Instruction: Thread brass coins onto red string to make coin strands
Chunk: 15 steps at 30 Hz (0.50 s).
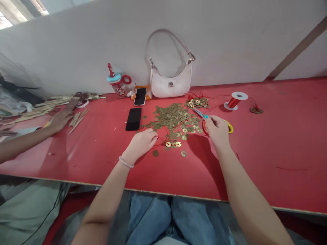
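My left hand is closed, thumb and fingertips pinching a thin red cord beside a pile of coins. That cord runs right to a short row of strung brass coins lying near the front of the pile. My right hand is closed over a pair of scissors. The blades point up and left toward the coins, and red and yellow handle loops show on either side of the hand. Some of its fingers are hidden. Between and beyond both hands spreads the loose coin pile, round with central holes.
Behind the coins stand a white handbag, a cup with a red handle and two phones. A red thread spool and tied coins lie right. At left, another person's hand rests among wooden strips.
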Each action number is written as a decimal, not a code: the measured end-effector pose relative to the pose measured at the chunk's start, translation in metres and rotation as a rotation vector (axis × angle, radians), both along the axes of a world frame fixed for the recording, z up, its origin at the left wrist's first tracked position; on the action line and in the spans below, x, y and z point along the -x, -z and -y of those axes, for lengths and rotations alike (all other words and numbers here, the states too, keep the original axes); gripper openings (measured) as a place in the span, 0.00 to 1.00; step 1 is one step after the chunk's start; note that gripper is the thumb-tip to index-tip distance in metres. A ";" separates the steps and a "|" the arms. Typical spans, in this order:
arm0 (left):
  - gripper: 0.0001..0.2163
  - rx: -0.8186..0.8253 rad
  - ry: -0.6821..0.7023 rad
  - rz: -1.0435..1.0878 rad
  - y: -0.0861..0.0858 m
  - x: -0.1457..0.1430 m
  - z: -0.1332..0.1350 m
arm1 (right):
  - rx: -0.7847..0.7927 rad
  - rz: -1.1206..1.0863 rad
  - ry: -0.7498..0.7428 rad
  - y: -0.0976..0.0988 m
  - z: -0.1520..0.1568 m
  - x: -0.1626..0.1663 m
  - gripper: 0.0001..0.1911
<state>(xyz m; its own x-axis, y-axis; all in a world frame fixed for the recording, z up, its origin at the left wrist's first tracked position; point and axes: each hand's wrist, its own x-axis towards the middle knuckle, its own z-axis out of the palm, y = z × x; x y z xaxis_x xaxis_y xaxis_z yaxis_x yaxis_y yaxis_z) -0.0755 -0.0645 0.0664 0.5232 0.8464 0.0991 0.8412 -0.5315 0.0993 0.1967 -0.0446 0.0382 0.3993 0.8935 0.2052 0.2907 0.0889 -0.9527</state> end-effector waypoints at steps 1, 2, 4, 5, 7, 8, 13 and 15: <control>0.12 -0.042 -0.016 0.023 -0.004 0.000 0.001 | -0.007 -0.017 0.005 0.000 0.000 0.000 0.10; 0.12 -0.079 -0.022 0.045 -0.008 0.001 0.003 | -0.018 -0.035 0.009 0.000 0.000 0.000 0.10; 0.11 -0.130 -0.018 0.092 -0.016 0.001 0.006 | -0.036 -0.069 0.007 0.000 0.000 0.001 0.11; 0.11 -0.146 -0.017 0.116 -0.020 0.002 0.007 | -0.041 -0.084 0.006 0.000 0.001 0.001 0.11; 0.10 -0.163 -0.032 0.159 -0.027 0.003 0.009 | -0.045 -0.111 0.002 0.000 0.001 0.001 0.11; 0.10 -0.167 -0.050 0.169 -0.030 0.004 0.009 | -0.047 -0.125 -0.001 0.000 0.001 0.001 0.11; 0.11 -0.227 -0.261 0.138 -0.036 0.009 0.008 | -0.061 -0.147 -0.014 0.001 0.001 -0.003 0.11; 0.11 -0.215 -0.336 0.091 -0.035 0.010 0.007 | -0.070 -0.137 -0.015 0.002 0.001 -0.005 0.12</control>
